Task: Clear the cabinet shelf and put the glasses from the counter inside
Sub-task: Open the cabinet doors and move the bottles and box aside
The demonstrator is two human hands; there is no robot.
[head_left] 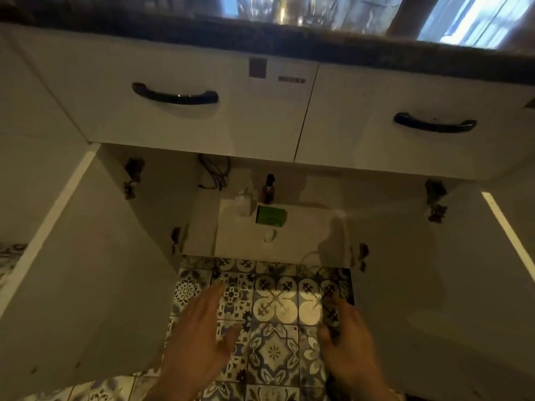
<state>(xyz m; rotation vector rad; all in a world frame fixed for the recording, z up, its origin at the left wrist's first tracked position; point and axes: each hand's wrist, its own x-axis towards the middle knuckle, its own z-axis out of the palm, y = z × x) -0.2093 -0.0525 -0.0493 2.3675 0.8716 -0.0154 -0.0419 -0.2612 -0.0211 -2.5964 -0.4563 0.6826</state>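
The white left cabinet door stands swung wide open, its pale edge running diagonally up the frame. Beside it the left hand hovers palm-down over the blue-and-white patterned floor tiles, fingers spread apart and holding nothing. Above, the low white cabinet shelf carries a small green box, its long axis lying left to right, with a dark slim bottle upright just behind it. The clear drinking glasses are on the dark stone counter, at the top of the frame, blurred. The right hand is curled around a dark object I cannot identify. The white right cabinet door is also open.
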